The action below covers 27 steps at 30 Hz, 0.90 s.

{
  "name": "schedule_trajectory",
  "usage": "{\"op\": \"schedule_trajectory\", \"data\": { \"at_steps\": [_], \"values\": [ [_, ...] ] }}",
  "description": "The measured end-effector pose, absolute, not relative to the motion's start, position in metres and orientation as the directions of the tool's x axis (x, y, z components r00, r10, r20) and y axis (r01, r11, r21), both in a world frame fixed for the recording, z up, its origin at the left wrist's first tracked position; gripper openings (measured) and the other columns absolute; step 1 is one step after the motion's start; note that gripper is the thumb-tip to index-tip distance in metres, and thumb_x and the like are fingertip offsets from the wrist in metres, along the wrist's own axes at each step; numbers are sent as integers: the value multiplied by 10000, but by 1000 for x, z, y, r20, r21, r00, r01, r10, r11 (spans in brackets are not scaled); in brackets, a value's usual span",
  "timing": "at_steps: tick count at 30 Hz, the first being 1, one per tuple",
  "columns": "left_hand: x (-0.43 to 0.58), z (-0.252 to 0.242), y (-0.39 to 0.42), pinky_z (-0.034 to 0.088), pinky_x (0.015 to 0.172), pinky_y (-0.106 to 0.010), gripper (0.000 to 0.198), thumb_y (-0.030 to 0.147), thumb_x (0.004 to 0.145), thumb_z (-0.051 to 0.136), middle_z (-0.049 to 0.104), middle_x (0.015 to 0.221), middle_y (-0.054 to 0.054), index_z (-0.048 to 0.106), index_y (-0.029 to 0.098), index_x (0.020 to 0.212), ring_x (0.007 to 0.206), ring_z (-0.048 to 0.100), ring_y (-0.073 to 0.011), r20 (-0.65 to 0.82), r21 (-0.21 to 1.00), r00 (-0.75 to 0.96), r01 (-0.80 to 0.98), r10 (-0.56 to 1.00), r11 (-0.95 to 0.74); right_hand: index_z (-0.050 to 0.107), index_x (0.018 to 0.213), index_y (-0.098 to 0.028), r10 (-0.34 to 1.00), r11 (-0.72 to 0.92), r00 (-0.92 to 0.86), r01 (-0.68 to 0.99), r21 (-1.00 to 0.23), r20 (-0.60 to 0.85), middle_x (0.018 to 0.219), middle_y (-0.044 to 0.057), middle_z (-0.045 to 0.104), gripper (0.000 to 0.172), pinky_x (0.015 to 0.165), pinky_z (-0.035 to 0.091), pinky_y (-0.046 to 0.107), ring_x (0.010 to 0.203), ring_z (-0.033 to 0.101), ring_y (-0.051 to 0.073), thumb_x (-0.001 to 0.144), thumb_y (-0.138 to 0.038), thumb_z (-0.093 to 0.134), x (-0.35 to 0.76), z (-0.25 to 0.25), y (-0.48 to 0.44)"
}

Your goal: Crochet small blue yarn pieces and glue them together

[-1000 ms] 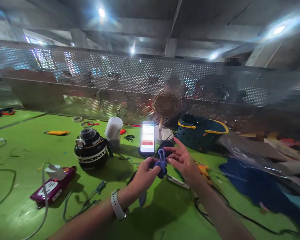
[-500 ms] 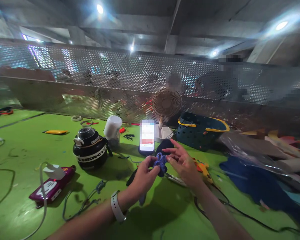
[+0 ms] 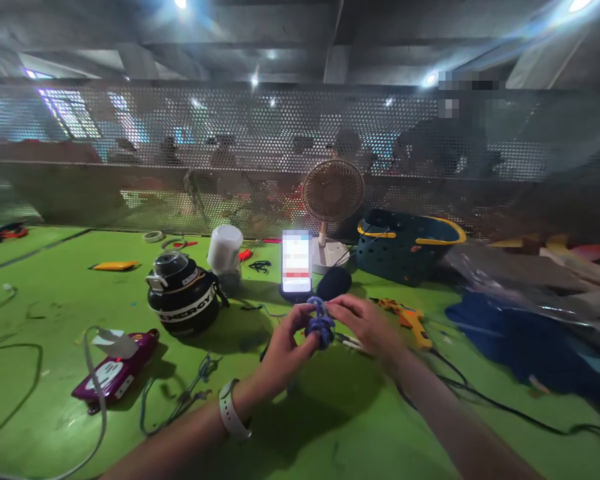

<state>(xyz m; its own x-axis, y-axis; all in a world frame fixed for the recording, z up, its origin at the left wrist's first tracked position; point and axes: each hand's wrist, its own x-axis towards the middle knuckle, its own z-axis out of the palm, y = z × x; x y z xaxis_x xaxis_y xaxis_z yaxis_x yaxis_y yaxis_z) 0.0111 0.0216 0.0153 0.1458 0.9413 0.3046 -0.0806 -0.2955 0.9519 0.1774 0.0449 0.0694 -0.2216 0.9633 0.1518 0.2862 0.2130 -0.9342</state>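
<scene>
A small blue-purple knotted yarn piece (image 3: 322,325) is held up over the green table, a loop showing at its top. My left hand (image 3: 286,348) pinches it between thumb and fingers from the left. From the right, my right hand (image 3: 373,327) has its fingers drawn together, the tips at the top loop; its thumb is mostly hidden. Just beyond stand a lit phone (image 3: 297,267) and a dark oval object (image 3: 334,285). Partly behind my right hand lies a slim light-coloured tool (image 3: 351,343). A yellow glue gun (image 3: 415,323) lies to its right.
A desk fan (image 3: 333,192) and a dark green basket (image 3: 400,257) stand at the back. Left are a black jug (image 3: 183,303), a white-lidded container (image 3: 225,250), a purple power bank (image 3: 115,373) and loose cord (image 3: 180,403). Blue cloth (image 3: 510,347) lies right. A perforated screen (image 3: 260,147) spans behind.
My right hand's spread fingers have come together and in to the top of the yarn piece, where a loop now stands up. The left hand keeps its pinch. The view has tilted slightly.
</scene>
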Motion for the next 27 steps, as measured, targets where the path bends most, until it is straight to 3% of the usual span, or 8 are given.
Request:
{"op": "schedule_trajectory", "data": {
  "at_steps": [4,8,12,16,21,24,27],
  "values": [
    [10,15,19,492,750,-300,379,77,797,558,643,926,-50,546,205,1153,872,602,-189,317,947,193,-20,929,-319,664,653,-176,979,123,-183,193,-973,87,610,-14,633,189,602,430,274,620,586,162,738,-344,664,171,62,51],
    [10,19,19,484,718,-288,320,140,812,590,641,867,-38,581,196,1126,789,605,-171,246,964,153,-136,957,-226,670,745,-178,993,76,-90,54,-996,71,703,29,699,226,713,500,327,725,653,196,749,-403,646,173,51,52],
    [13,19,21,476,761,-289,291,207,767,666,697,938,-60,674,179,1057,841,613,-181,92,955,70,-289,993,-69,665,789,-192,996,90,-5,-9,-996,90,827,64,724,299,742,516,344,797,665,210,748,-485,626,180,47,55],
    [13,16,22,467,783,-273,288,235,748,686,720,953,-48,705,187,1031,824,611,-155,-46,915,15,-400,999,48,674,784,-182,998,63,13,100,-993,65,784,69,714,258,674,503,344,724,655,213,716,-431,677,191,47,58],
    [15,16,22,466,833,-282,390,245,778,681,708,954,-21,643,239,1166,859,612,-149,-24,899,-51,-439,998,-1,645,903,-187,992,97,54,278,-956,117,867,66,684,284,631,460,321,708,602,197,702,-374,717,189,46,41],
    [18,15,20,442,911,-289,307,251,779,683,693,1077,-45,673,213,1083,1000,605,-179,0,903,-76,-428,997,-33,618,1014,-195,987,150,-105,320,-935,122,867,53,683,326,595,468,293,712,614,191,772,-409,666,173,44,23],
    [22,14,15,456,896,-290,261,241,772,680,697,1043,-30,667,223,1031,1002,613,-188,21,917,-76,-395,997,-50,603,1007,-200,965,241,-186,357,-902,184,850,39,681,265,597,475,281,695,606,178,788,-342,646,159,43,13]
  ]
}}
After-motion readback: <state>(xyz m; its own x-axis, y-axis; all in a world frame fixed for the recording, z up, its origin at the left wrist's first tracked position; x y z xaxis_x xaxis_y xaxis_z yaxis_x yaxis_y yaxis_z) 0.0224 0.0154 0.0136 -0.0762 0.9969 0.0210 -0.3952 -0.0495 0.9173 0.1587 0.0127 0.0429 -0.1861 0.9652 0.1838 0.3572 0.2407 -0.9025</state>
